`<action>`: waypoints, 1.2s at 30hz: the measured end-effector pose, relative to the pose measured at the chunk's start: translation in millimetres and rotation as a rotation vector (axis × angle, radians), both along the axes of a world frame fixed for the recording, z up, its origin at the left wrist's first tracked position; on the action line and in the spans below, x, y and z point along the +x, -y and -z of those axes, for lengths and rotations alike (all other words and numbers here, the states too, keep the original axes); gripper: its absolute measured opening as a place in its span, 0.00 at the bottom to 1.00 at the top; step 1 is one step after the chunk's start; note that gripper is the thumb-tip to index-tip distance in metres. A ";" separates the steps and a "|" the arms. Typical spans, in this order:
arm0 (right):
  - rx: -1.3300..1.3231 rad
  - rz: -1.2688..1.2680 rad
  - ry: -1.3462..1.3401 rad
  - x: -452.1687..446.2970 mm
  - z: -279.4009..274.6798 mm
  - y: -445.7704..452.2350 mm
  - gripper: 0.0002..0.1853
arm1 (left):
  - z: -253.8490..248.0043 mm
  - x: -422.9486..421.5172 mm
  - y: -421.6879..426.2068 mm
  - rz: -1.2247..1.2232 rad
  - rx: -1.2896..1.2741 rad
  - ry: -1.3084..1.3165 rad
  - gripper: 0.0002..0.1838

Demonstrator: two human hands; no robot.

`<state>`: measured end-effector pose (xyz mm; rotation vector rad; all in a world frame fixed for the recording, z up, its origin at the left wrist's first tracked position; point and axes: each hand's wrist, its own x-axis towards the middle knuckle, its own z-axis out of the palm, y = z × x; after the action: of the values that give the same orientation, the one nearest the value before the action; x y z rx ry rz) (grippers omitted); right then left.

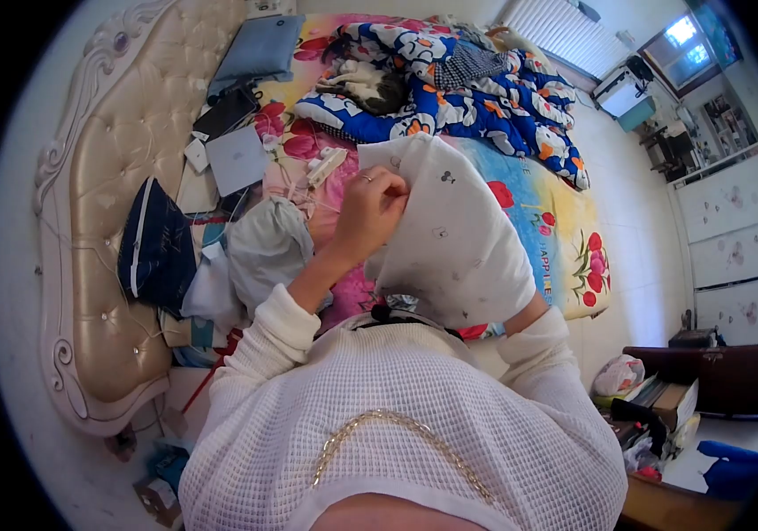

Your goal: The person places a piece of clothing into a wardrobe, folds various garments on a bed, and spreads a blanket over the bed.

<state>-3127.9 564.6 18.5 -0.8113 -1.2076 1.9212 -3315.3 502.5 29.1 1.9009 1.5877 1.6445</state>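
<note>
A white cloth (463, 230) with small printed figures hangs in front of my body, above the bed. My left hand (372, 205), with a ring on one finger, has its fingers closed on the cloth's left edge near the top. At the cloth's lower right, my right forearm goes in behind the fabric, and the hand itself is hidden by it. Under the cloth lies a bedspread (596, 257) with red tulips on pink, blue and yellow.
A cat (363, 86) lies on a blue patterned quilt (503, 106) at the bed's far side. Left are a silver laptop (237, 160), a power strip (326, 166), a grey-white bag (271, 243), a navy bag (160, 243) and the padded headboard (127, 177). A cluttered table stands lower right.
</note>
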 end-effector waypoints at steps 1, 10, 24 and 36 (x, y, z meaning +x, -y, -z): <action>-0.004 -0.001 0.001 0.5 0.0 -0.7 0.16 | -2.9 -2.3 3.3 0.004 -0.001 0.000 0.07; -0.049 -0.033 0.016 8.8 -4.1 -8.1 0.16 | -15.0 -34.7 18.4 0.290 -0.275 0.255 0.06; -0.108 -0.079 0.041 -1.9 -5.4 -26.4 0.16 | 13.7 -49.7 12.4 0.208 -0.536 1.275 0.17; -0.206 -0.156 0.096 -5.2 -12.7 -54.4 0.17 | 41.6 -63.4 9.4 0.004 -0.404 1.259 0.20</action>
<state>-3133.1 619.0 31.1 -0.9504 -1.1716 2.1825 -3378.7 493.1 -12.5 0.4015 1.1447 1.7121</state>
